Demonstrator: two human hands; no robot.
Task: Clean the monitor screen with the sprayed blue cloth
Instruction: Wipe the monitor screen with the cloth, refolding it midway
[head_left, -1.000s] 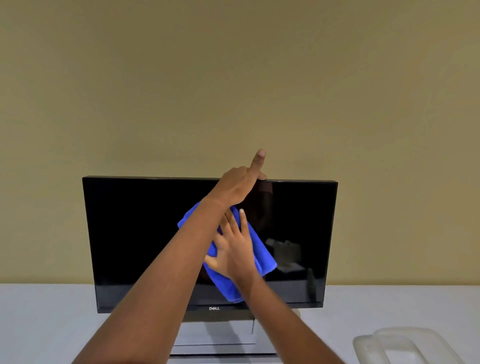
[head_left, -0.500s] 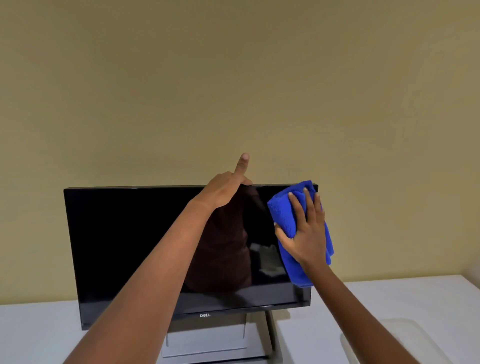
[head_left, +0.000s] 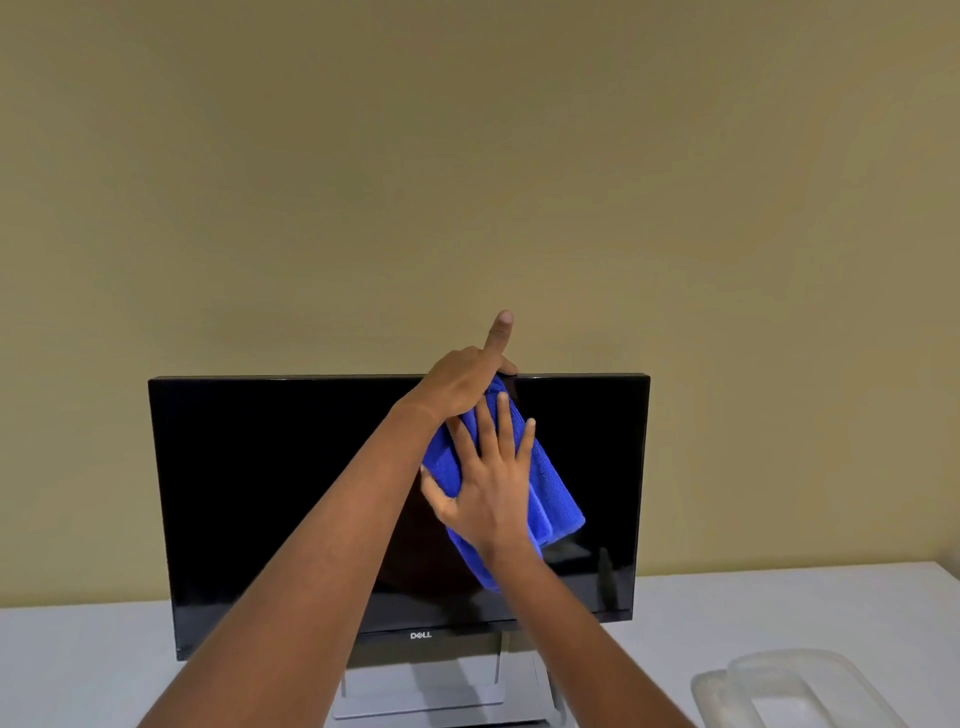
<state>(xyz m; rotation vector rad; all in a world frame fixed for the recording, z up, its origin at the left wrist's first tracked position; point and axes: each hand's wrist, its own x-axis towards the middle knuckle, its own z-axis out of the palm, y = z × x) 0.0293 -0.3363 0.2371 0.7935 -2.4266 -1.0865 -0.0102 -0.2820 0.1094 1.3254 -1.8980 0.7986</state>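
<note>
A black monitor (head_left: 270, 493) with a dark screen stands on a grey stand on the white table. My left hand (head_left: 462, 379) grips the monitor's top edge near the middle, with the index finger sticking up above it. My right hand (head_left: 491, 488) lies flat with fingers spread on a folded blue cloth (head_left: 550, 493), pressing it against the upper middle of the screen, just below my left hand. My left forearm crosses in front of the screen and hides part of it and of the cloth.
The white table (head_left: 78, 670) runs along a plain beige wall. A clear plastic container (head_left: 795, 691) lies at the front right, near the monitor's grey stand (head_left: 441, 691).
My right hand has slid the blue cloth from the screen's upper right corner leftward to the upper middle. The left hand keeps its hold on the top edge.
</note>
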